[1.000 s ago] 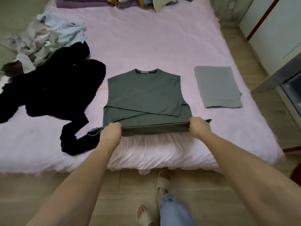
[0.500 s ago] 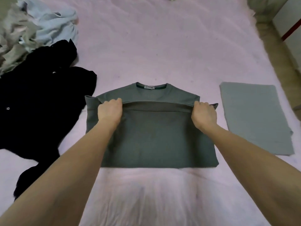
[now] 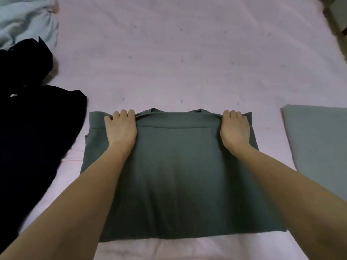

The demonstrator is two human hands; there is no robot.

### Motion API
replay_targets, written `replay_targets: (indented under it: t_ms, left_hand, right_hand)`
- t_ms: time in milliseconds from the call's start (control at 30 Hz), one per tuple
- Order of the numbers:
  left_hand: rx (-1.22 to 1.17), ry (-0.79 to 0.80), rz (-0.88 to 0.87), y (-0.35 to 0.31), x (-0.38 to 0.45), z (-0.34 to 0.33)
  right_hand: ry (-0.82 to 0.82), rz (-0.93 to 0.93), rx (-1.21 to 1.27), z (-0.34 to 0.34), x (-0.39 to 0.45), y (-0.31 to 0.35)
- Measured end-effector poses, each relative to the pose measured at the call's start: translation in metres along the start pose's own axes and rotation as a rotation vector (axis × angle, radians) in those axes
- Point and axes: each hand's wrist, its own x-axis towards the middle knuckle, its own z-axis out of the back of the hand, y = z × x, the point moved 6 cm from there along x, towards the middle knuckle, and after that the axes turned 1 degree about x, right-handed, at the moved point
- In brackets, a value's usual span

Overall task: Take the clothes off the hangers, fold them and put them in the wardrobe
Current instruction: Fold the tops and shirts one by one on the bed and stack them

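Note:
A dark green shirt lies folded in half on the pink bed, its hem brought up to the collar. My left hand grips the folded-over hem near the shirt's upper left corner. My right hand grips the same hem near the upper right corner. Both hands rest on the cloth with fingers curled over its far edge; the thumbs are hidden. A folded grey garment lies flat to the right of the shirt.
A heap of black clothing spreads over the bed's left side, close to the shirt's left edge. A pale blue garment lies crumpled at the far left. Bare pink sheet stretches beyond the shirt.
Both hands have carried the shirt's hem from the bed's near edge up to the collar, folding the shirt in half. The view has moved closer to the bed.

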Motion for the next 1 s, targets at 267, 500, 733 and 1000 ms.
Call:
replay_targets:
  t_ms: [267, 500, 733, 1000]
  left_hand:
    - [-0.01, -0.004, -0.008, -0.001, 0.022, -0.016]
    - [-0.089, 0.001, -0.222, -0.01, 0.027, -0.038]
    - [-0.104, 0.029, -0.318, -0.019, 0.044, -0.04]
    - [-0.186, 0.146, -0.383, -0.016, 0.065, -0.039]
  right_hand:
    - [-0.034, -0.098, 0.032, -0.017, 0.017, 0.001]
    - [0.002, 0.109, 0.145, -0.028, 0.015, 0.015]
    - [0.044, 0.236, 0.179, -0.039, 0.033, 0.028]
    - [0.237, 0.222, 0.209, -0.037, 0.057, 0.032]
